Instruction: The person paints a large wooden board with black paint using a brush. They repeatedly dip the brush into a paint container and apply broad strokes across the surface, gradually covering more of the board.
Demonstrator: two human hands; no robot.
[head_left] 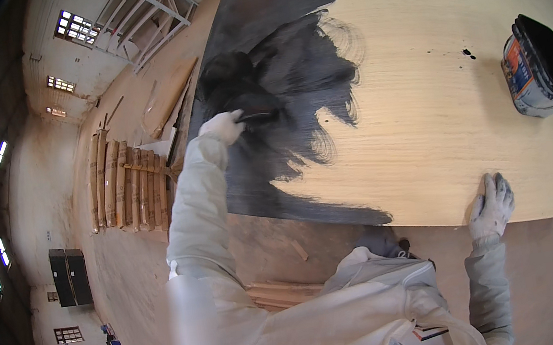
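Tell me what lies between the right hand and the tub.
In the head view, only uncoated pale board lies between the right hand and the tub.

Pale, stained walls (40,182) (small gridded windows (75,26) pierce them) border a dusty brown floor (123,283).

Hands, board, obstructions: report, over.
Left hand gripping dark tool; right hand at near edge of board. Board part black, part bare. Tub on bare part.

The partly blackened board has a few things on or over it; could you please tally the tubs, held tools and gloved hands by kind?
Tub: 1
Dark held tool: 1
Gloved hands: 2 (left hand, right hand)
Total: 4
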